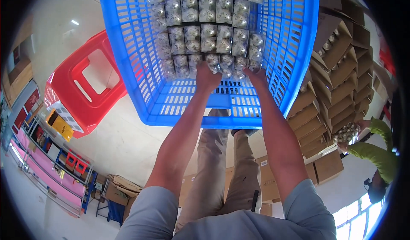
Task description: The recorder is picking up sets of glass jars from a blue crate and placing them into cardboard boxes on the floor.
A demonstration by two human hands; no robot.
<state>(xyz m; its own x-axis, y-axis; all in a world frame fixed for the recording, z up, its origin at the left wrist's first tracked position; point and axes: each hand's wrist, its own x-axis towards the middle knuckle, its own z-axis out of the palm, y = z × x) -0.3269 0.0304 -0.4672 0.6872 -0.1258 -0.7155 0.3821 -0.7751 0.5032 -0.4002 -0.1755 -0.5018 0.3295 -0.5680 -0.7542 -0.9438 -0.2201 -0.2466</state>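
While both hands reach in, clear silvery bulb packs (208,30) fill the blue crate (294,39)
Left hand (206,76) and right hand (258,75) fingers curl onto the nearest row; rows run crosswise

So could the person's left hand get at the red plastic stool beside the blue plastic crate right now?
Probably not as things stand: the left hand is inside the blue plastic crate, pressed against the clear packs of silvery round items, and the crate's slatted wall stands between it and the red plastic stool.
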